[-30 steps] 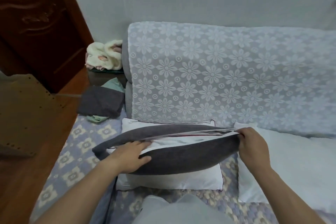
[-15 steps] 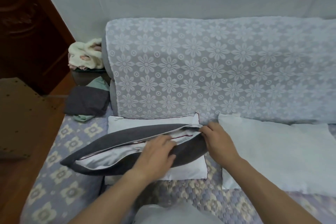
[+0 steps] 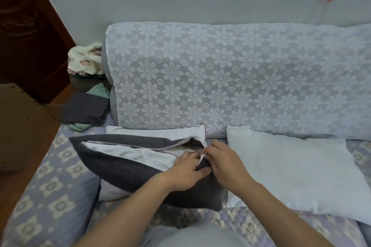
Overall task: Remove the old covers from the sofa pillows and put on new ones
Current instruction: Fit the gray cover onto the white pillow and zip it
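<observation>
Both forearms bare, no sleeves, watch or rings visible. Pale grey garment (image 3: 192,234) at bottom edge.

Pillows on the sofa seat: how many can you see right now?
3. The grey-covered pillow under both hands, its opening showing white. A white pillow beneath and behind it, against the backrest. A bare white pillow on the right. Others may lie outside the frame.
</observation>
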### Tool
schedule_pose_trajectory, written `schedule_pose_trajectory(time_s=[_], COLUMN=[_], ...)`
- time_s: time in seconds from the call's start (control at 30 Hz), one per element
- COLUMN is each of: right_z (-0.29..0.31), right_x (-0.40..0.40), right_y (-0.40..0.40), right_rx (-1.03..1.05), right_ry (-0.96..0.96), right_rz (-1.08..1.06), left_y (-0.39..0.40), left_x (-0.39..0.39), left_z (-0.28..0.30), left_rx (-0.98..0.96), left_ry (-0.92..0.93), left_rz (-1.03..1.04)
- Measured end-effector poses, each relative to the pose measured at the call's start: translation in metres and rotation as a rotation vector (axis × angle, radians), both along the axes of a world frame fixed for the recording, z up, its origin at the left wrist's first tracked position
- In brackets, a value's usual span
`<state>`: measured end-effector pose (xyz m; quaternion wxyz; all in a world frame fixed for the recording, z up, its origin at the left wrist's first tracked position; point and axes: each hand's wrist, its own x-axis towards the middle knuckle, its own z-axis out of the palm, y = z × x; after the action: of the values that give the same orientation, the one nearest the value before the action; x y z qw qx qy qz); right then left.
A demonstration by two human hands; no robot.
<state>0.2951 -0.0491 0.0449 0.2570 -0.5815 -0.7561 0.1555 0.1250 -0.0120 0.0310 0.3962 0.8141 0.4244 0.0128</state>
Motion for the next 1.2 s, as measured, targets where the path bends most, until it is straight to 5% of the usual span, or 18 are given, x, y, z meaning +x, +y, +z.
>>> schedule_pose_trajectory(time_s=[0.2, 0.47, 0.67, 0.8, 1.0, 1.2], right_z=[-0.037, -0.048, -0.02, 0.003, 0.002, 0.009], right_x=[0.026, 0.032, 0.019, 0.006, -0.01, -0.011], right_y=[-0.045, -0.077, -0.065, -0.057, -0.067, -0.073], right_rx=[-0.336, -0.277, -0.25, -0.387, -0.396, -0.389], right_ry=[0.381, 0.328, 0.537, 0.668, 0.636, 0.5], right_rz=[-0.24, -0.409, -0.423, -0.348, -0.395, -0.289], left_y=[-0.018, -0.033, -0.029, -0.038, -0.047, -0.059], left_x=[-0.002, -0.006, -0.009, -0.003, -0.002, -0.001], left_z=[-0.017, -0.021, 0.007, 0.03, 0.036, 0.052], left_rx=[-0.098, -0.042, -0.01, -0.135, -0.024, -0.086], left_ry=[-0.057, 0.042, -0.233, -0.319, -0.151, -0.361], left_rz=[0.118, 0.006, 0.364, 0.21, 0.365, 0.525])
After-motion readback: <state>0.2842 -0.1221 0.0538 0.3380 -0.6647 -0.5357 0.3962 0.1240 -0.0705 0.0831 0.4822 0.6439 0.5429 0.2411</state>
